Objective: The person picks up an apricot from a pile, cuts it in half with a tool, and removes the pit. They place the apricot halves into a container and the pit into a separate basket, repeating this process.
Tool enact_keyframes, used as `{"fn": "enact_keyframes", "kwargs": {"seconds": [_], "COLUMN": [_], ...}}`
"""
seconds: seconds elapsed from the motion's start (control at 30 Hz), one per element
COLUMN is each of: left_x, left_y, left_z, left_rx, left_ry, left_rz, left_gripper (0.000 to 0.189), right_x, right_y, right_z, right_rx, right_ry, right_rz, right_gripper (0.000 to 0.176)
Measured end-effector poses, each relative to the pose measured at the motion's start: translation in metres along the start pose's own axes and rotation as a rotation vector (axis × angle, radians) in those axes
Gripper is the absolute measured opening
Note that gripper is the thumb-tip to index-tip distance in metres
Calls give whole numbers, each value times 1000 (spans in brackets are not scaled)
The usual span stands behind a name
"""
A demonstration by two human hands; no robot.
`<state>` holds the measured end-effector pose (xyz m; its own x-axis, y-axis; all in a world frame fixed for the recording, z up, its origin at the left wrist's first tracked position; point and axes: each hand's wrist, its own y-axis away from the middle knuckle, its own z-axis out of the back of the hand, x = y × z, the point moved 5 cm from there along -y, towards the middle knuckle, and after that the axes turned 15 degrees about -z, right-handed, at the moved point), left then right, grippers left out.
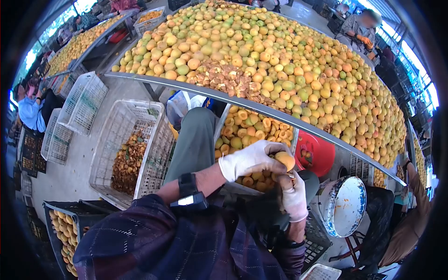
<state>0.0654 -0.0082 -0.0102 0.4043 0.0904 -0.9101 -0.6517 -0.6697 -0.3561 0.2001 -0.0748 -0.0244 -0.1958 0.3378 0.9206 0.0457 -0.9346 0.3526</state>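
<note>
Both of my hands wear whitish gloves and meet above a crate of fruit halves. My left hand point(254, 162) is closed around an orange-yellow fruit point(285, 160), with thumb and fingers at its sides. Just below the fruit, my right hand point(294, 195) has its fingers closed; what they hold is too small to make out. Under the hands, between my knees, the white crate point(296, 140) holds cut apricot-like halves point(247, 126).
A metal-edged table point(224, 97) heaped with whole fruit point(280, 60) spans the front. Left stands a white crate point(105, 154) with brown scraps; right are a red basin point(317, 151) and a white bucket point(350, 205). Other people sit around, one point(361, 30) across the table.
</note>
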Motion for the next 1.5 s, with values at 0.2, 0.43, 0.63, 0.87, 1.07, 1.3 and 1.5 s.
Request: {"fn": "enact_keyframes", "kwargs": {"seconds": [0.2, 0.43, 0.63, 0.87, 1.07, 1.3, 1.5], "left_x": [23, -24, -14, 8, 34, 42, 49], "left_y": [12, -5, 4, 22, 19, 19, 19], "left_z": [-23, 4, 10, -11, -26, -24, -28], "left_rx": [-352, 161, 272, -128, -282, -452, -661], "left_ry": [589, -265, -429, 443, 744, 996, 1219], "left_rz": [50, 37, 170, 291, 337, 405, 420], "left_gripper": [56, 48, 53, 45, 38, 38, 36], "right_x": [-16, -5, -8, 36, 69, 76, 78], "right_y": [1, 6, 3, 2, -8, -18, -41], "right_z": [-8, 11, 13, 21, 32, 20, 10], "right_rx": [38, 94, 58, -121, -477, -543, -328], "right_ry": [-307, 159, 464, -750, -726, -678, -858], "right_rz": [-36, -43, 263, 305, 489, 514, 453], "right_gripper": [38, 33, 29, 52, 49, 49, 52]}}
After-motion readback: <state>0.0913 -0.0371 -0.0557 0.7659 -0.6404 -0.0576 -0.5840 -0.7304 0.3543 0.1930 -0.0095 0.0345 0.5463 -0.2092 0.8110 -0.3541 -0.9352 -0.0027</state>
